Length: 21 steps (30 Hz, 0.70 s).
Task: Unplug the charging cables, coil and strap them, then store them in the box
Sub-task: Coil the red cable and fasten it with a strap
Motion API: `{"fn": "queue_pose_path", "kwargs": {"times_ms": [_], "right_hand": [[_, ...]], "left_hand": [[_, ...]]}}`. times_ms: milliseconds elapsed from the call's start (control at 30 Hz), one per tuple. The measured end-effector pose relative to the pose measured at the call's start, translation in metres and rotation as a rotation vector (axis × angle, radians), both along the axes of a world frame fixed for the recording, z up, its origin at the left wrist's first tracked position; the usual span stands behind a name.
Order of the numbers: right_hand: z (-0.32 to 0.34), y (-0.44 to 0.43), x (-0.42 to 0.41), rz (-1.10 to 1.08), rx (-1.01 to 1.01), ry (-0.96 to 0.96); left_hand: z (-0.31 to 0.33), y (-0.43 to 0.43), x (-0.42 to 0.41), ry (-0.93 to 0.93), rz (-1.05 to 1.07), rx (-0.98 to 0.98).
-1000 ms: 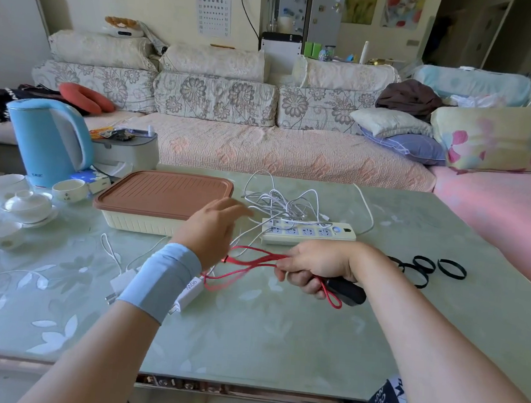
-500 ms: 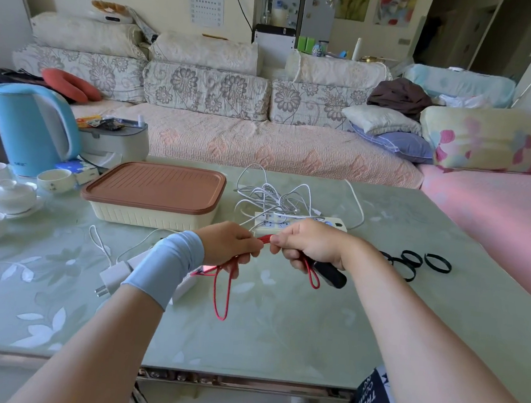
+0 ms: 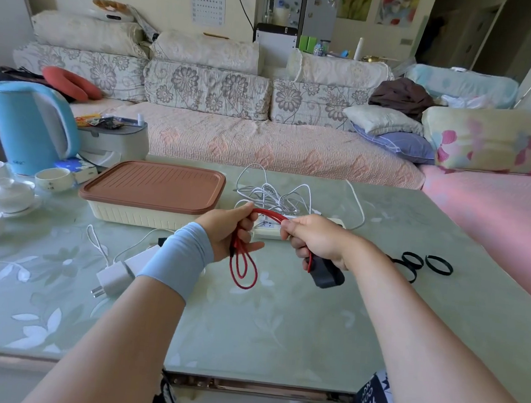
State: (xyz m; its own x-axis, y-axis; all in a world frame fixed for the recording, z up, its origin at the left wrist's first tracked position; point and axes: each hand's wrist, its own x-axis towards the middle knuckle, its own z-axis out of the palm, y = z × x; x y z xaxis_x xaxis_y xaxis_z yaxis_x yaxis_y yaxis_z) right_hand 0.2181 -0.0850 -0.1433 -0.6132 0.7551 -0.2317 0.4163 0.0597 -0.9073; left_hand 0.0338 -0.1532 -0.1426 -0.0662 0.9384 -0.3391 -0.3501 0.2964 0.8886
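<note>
Red cable [image 3: 242, 265]: mid-coil, held just above the surface [image 3: 279, 324] in front of the box [image 3: 134, 217]. Its loops dangle from the left hand [image 3: 227, 233], which is fisted round them.
Right hand [image 3: 315, 241]: curled round the cable's other end and its black plug [image 3: 327, 274].
Next move: I'd guess one more loop gets fed across, then a grab for a black strap [image 3: 438, 264] lying off to the right.
Versus half a second ago: one dangling loop then, about two now, and the hands have pulled apart.

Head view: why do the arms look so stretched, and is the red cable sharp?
Head view: the wide-angle lens stretches everything near the bottom edge; the red cable, held by the left hand and right hand, is sharp; soft daylight sheen on the table.
</note>
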Motion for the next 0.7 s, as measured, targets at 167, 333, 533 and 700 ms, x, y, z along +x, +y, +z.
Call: {"fn": "queue_pose_path", "kwargs": {"times_ms": [167,333,533,700], "right_hand": [[0.008,-0.009,-0.001,-0.035,-0.066,-0.031],[0.004,-0.022,-0.021,0.043,0.060,-0.158],[0.006,-0.028,-0.024,0.197,-0.005,-0.110],[0.003,-0.024,-0.020,0.280,-0.104,-0.073]], "left_hand": [[-0.003,0.012,0.014,-0.131,0.117,0.026],[-0.002,0.014,0.026,-0.240,0.171,0.133],[0.004,0.008,0.025,-0.340,0.013,0.263],[0.002,0.003,0.023,-0.601,-0.002,0.278]]}}
